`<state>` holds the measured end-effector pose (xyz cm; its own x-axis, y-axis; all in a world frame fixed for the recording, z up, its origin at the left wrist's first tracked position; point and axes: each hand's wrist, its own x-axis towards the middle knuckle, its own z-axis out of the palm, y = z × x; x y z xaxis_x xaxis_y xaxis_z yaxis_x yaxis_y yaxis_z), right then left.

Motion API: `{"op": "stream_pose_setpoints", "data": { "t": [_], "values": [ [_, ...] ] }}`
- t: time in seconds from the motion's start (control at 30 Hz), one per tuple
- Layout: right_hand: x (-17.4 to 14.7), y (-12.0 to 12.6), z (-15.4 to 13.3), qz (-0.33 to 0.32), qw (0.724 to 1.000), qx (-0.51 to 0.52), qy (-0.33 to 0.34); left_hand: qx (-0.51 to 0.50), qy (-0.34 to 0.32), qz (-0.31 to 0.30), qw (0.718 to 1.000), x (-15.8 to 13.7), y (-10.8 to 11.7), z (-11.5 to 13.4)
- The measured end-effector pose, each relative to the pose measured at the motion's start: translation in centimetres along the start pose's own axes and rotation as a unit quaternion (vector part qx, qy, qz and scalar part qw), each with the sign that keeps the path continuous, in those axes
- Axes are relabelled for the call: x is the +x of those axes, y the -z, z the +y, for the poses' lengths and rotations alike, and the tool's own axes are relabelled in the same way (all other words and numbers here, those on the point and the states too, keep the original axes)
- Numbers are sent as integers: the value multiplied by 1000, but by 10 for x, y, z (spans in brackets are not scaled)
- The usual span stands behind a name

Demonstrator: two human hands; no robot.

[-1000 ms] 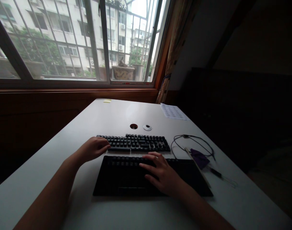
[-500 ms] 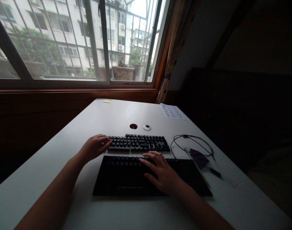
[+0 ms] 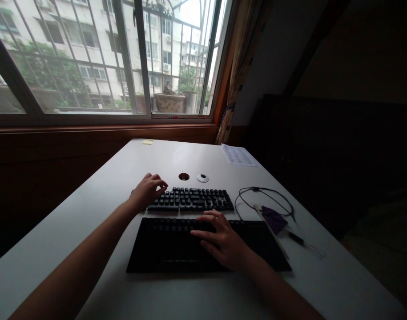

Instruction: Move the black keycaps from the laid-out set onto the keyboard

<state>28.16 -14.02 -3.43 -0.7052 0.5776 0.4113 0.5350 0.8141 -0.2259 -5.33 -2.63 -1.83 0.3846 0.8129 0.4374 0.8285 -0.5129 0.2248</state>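
Okay, from my remote seat, keyboard [image 3: 156,251] lies flat on the white table [image 3: 90,198]; call it clock centre. Black keys [image 3: 198,198] sit in rows at 12, just beyond it. My left hand [image 3: 148,192] is between 10 and 11, over the rows' left end, fingers curled, thumb near fingertips; can't tell if a key is pinched. My right hand [image 3: 225,244] is spread palm-down over the keyboard, no grip visible. Keys look like light, stiff, smooth plastic, likely easy to drop or nudge out of line; I'd take one by opposite sides. Keyboard should be rigid, heavier, maybe slidey; I'd hold its edges at 3 and 9. Purple cloth [image 3: 274,219] at 2, wire tool [image 3: 295,239] at 3. Keyboard's near half too dark to read.
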Motion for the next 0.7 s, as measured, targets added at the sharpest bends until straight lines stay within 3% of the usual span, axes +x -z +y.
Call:
{"op": "stream_pose_setpoints", "data": {
  "t": [0.4,0.7],
  "values": [
    [0,1,1,9,999,30,-14,31,-24,-86,996,44,-30,-5],
    [0,3,1,14,998,61,-19,34,-26,-120,992,54,-28,-2]
  ]
}}
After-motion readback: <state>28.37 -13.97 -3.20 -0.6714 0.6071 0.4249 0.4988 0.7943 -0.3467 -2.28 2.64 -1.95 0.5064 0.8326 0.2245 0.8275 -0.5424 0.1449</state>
